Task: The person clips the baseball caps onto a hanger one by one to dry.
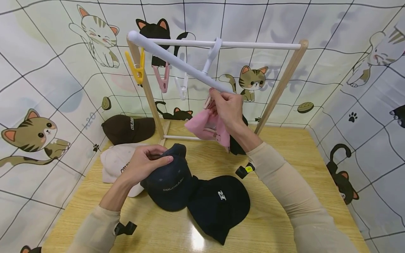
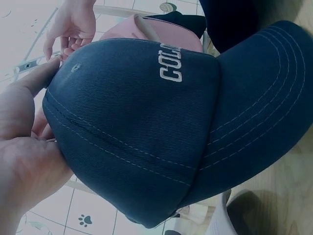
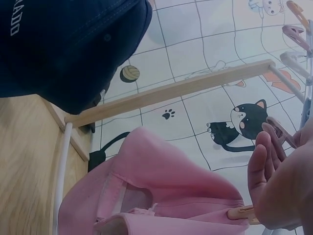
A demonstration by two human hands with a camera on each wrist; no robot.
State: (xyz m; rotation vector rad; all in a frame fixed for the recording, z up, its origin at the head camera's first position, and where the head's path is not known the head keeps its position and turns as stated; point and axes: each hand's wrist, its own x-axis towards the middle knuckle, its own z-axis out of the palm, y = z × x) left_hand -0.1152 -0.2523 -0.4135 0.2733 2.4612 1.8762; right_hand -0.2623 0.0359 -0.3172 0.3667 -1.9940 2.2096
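Note:
My left hand (image 1: 142, 165) grips a navy cap (image 1: 171, 182) at the back of its crown, thumb on the near side. In the left wrist view the navy cap (image 2: 132, 112) fills the middle, its brim to the right. At the lilac clip hanger (image 1: 180, 63), my right hand (image 1: 227, 107) pinches a pale pink clip (image 1: 207, 102) with thumb and fingers. A pink cap (image 1: 205, 124) hangs just below that hand; in the right wrist view a peach clip (image 3: 239, 213) bites its edge. Part of a black cap (image 1: 237, 144) shows behind the right forearm.
The hanger hooks over the white rod of a wooden rack (image 1: 280, 84). Yellow (image 1: 137, 68), pink (image 1: 162, 79) and white (image 1: 181, 86) clips hang from it. On the table lie a brown cap (image 1: 123, 130), a white cap (image 1: 110, 158) and a black cap (image 1: 227, 203).

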